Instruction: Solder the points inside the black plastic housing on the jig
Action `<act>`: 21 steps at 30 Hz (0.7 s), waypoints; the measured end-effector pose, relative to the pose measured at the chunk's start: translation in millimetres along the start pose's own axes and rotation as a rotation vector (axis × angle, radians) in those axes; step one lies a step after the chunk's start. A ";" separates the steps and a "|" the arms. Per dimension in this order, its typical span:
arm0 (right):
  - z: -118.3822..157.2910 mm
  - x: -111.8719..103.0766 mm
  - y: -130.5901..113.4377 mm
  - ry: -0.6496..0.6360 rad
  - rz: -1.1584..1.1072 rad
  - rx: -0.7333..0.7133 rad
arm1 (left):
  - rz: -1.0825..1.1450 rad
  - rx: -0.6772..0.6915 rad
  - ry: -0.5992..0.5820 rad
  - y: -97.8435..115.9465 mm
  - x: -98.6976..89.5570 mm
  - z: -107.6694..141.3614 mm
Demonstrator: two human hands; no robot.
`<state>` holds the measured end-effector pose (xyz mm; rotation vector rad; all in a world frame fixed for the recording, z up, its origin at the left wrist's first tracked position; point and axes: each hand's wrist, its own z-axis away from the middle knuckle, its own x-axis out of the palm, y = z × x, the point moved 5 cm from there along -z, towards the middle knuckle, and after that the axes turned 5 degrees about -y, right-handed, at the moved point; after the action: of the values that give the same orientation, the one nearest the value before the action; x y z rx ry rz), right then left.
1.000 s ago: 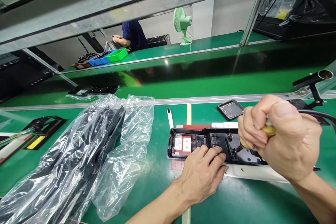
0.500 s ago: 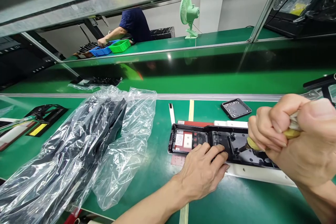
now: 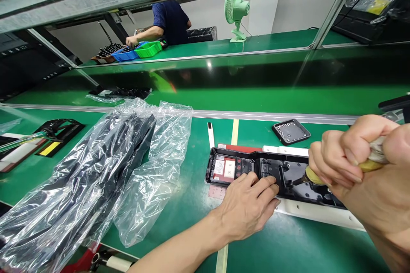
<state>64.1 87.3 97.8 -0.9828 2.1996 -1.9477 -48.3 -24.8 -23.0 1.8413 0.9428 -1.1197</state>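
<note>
A long black plastic housing (image 3: pixel 292 170) lies in a white and red fixture (image 3: pixel 307 210) on the green bench. My left hand (image 3: pixel 248 204) rests over the housing's near edge, fingers spread and pressing on it. My right hand (image 3: pixel 355 166) is wrapped round a yellow-handled screwdriver (image 3: pixel 315 175), whose shaft points left and down into the housing. Inside the housing's left end are a white label and small red and black parts. Behind it sits a small black tray (image 3: pixel 292 131) with tiny screws.
Black parts in clear plastic bags (image 3: pixel 96 170) fill the left of the bench. A white strip (image 3: pixel 210 135) lies behind the fixture. Across the divider, a person (image 3: pixel 171 21) reaches to blue and green bins (image 3: pixel 149 49) near a green fan (image 3: pixel 235 8).
The view has shifted slightly. My right hand with the screwdriver appears a little further right, while my left hand stays on the housing. The person across has shifted posture.
</note>
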 end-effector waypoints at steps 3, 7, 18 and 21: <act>0.2 -0.5 0.0 -0.017 -0.005 -0.006 | 0.007 0.001 0.007 0.6 -0.2 -0.1; -0.5 1.6 0.3 -0.065 -0.011 -0.006 | 0.019 0.000 0.014 0.7 -0.2 0.0; 2.4 0.7 0.1 -0.022 0.034 -0.034 | 0.004 -0.005 0.010 0.7 1.4 -0.1; 2.6 1.4 -0.1 -0.003 0.040 -0.041 | -0.003 -0.006 0.015 1.1 0.8 -0.2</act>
<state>64.2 84.4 97.9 -0.9389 2.2484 -1.8903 -46.9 -24.9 -23.4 1.8465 0.9565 -1.1051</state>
